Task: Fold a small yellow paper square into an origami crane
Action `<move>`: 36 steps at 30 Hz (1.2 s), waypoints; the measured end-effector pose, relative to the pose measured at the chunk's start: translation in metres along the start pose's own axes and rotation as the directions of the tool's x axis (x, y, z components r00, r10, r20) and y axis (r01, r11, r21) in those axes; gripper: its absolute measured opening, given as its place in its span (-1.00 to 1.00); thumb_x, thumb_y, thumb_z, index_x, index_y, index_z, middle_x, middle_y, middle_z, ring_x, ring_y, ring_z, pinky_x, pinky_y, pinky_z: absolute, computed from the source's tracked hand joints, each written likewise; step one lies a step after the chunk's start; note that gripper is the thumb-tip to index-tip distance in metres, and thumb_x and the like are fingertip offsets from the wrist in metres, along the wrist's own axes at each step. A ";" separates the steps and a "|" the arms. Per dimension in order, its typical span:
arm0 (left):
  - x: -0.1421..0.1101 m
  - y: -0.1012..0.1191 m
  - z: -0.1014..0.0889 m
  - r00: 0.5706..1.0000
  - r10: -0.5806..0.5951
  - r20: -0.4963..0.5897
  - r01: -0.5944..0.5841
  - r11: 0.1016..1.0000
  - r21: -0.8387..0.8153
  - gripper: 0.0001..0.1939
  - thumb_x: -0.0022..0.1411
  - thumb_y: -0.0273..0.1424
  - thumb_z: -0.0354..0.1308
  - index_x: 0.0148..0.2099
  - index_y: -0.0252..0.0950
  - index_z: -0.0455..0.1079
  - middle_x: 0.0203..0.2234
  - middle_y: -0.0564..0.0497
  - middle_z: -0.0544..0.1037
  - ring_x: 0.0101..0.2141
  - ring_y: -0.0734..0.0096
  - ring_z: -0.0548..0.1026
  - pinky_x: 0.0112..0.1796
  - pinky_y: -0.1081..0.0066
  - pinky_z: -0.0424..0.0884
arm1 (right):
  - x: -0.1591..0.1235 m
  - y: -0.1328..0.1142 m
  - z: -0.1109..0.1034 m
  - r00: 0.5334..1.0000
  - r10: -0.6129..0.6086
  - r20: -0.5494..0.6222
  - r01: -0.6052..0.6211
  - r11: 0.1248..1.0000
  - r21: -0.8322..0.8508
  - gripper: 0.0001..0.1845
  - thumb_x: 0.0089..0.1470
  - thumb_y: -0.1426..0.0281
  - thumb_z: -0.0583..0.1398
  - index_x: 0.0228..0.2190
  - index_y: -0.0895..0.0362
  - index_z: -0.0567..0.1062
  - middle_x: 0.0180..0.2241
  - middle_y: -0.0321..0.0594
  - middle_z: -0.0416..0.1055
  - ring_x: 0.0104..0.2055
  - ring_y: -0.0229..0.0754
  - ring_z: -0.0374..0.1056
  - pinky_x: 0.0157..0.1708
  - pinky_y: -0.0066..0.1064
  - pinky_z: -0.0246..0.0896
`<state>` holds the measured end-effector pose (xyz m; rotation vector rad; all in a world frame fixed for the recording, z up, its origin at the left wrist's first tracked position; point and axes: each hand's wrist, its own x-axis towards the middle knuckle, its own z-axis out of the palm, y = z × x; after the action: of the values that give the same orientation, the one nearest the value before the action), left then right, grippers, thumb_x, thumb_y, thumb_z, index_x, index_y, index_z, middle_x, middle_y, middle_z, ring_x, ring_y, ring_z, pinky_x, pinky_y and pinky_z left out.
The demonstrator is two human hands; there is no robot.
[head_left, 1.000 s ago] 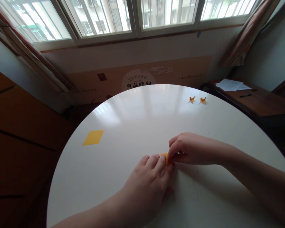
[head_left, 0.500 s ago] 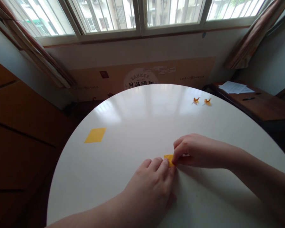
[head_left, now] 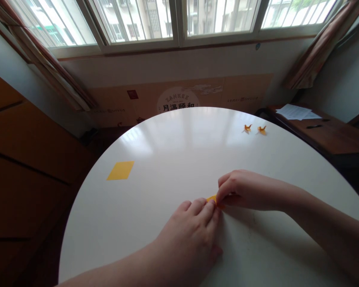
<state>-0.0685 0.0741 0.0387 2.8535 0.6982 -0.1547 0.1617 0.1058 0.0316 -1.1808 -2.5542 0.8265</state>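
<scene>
A small folded piece of orange paper (head_left: 212, 198) lies on the round white table (head_left: 173, 159), mostly covered by my fingers. My left hand (head_left: 191, 235) rests flat on the table, its fingertips pressing on the paper's near edge. My right hand (head_left: 242, 189) comes in from the right and pinches the paper's right side between thumb and fingers. Only a sliver of the paper shows between both hands.
A flat yellow paper square (head_left: 120, 170) lies at the table's left. Two small orange folded paper figures (head_left: 247, 127) (head_left: 261, 129) stand at the far right. A dark wooden desk (head_left: 332, 135) with white sheets (head_left: 296, 112) is beyond the table on the right.
My right hand's fingers have closed further over the paper, so less of it shows. The view has tilted slightly. Both hands stay in nearly the same place.
</scene>
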 end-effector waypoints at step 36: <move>-0.001 0.002 -0.006 1.000 -0.005 -0.012 0.004 0.997 -0.071 -0.39 0.35 -0.23 0.01 0.36 -0.36 0.13 0.24 -0.22 0.34 0.21 0.00 0.29 0.18 0.06 0.26 | -0.003 -0.020 0.000 1.000 0.029 -0.006 -0.029 0.973 -0.227 -0.75 0.11 0.54 0.16 -0.48 0.09 0.61 -0.45 -0.29 0.50 -0.45 -0.27 0.36 -0.45 -0.46 0.06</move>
<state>-0.0683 0.0726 0.0456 2.7876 0.6977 -0.1104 0.1511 0.0935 0.0433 -1.2838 -2.6918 0.5472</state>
